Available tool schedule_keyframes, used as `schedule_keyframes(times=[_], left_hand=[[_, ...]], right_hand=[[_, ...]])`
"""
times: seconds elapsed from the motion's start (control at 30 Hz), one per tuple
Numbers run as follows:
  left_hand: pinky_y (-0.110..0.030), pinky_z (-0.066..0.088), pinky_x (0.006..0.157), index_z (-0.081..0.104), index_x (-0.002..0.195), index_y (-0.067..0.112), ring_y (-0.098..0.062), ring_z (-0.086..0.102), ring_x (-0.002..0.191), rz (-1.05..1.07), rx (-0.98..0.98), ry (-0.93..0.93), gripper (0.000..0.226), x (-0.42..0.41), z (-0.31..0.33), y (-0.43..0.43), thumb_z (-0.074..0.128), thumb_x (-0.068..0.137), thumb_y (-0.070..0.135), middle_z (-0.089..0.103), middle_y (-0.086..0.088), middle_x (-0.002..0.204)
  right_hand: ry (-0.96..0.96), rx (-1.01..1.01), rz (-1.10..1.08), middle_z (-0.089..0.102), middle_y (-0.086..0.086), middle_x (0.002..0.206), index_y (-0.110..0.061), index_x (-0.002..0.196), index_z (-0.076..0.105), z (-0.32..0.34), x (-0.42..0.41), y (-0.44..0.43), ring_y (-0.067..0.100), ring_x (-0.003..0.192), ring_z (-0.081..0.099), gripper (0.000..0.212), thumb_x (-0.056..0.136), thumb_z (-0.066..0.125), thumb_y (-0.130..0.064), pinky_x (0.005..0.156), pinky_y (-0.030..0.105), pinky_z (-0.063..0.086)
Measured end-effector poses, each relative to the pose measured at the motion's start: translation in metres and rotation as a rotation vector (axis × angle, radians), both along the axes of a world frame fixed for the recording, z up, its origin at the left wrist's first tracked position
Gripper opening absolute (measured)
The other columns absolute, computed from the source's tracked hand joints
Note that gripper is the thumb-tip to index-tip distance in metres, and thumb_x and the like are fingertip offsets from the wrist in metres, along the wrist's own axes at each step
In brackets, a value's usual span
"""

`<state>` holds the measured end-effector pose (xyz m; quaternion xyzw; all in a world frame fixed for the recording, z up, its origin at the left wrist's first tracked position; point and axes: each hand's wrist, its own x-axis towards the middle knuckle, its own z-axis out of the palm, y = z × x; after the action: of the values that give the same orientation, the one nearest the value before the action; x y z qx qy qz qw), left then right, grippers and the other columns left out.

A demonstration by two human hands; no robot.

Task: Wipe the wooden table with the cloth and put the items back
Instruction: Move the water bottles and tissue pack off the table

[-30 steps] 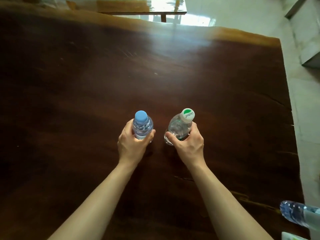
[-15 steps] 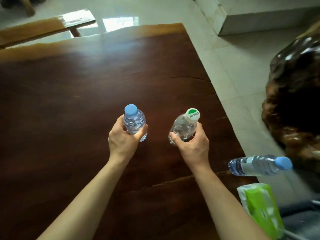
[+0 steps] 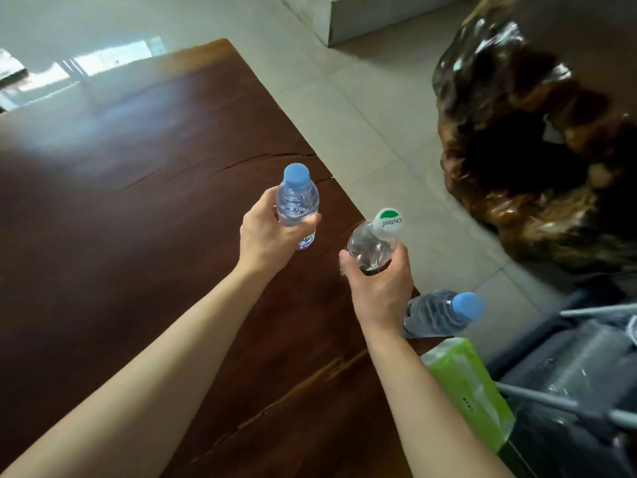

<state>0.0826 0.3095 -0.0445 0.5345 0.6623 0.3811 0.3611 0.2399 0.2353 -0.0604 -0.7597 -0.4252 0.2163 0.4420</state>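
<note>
green pack (image 3: pixel 465 384) at near right table (image 3: pixel 120 236) edge | third bottle (image 3: pixel 437 313) lying just beyond it | right hand (image 3: pixel 381 288) wrapped round white-cap bottle (image 3: pixel 374 244), tilted, above table edge | left hand (image 3: pixel 267 236) gripping blue-cap bottle (image 3: pixel 296 201), upright, over table | cloth not visible

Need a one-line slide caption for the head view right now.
Left hand holds a blue-capped bottle, right hand a white-capped bottle, above the wooden table.
</note>
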Motion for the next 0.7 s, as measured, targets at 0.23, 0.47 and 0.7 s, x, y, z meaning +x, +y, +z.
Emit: schedule_keyframes(times=[0.23,0.47,0.7], left_hand=[[-0.040,0.057,0.091,0.064,0.120,0.028,-0.006,0.069,0.099,-0.087,-0.021,0.003,0.063,0.030,-0.012,0.028,0.082,0.064,0.051,0.073,0.012,0.106],[-0.038,0.057,0.092,0.063,0.124,0.027,-0.003,0.068,0.100,-0.148,-0.059,0.025,0.067,0.035,-0.024,0.035,0.085,0.065,0.048,0.073,0.013,0.107],[-0.038,0.057,0.094,0.059,0.126,0.033,-0.002,0.068,0.103,-0.171,-0.087,-0.039,0.066,0.038,-0.031,0.035,0.086,0.067,0.043,0.071,0.015,0.110]], right_hand=[[-0.006,-0.037,-0.087,0.067,0.007,0.123,-0.009,0.127,0.058,-0.008,0.005,0.005,0.022,0.112,0.063,0.068,0.073,0.086,-0.039,0.095,0.028,0.046],[-0.001,-0.054,-0.124,0.068,0.009,0.119,-0.006,0.124,0.059,-0.014,0.010,0.007,0.026,0.111,0.064,0.067,0.072,0.087,-0.038,0.097,0.038,0.049],[-0.009,-0.087,-0.081,0.065,0.006,0.123,-0.010,0.127,0.055,-0.015,0.015,0.006,0.023,0.114,0.062,0.070,0.073,0.085,-0.044,0.097,0.034,0.048]])
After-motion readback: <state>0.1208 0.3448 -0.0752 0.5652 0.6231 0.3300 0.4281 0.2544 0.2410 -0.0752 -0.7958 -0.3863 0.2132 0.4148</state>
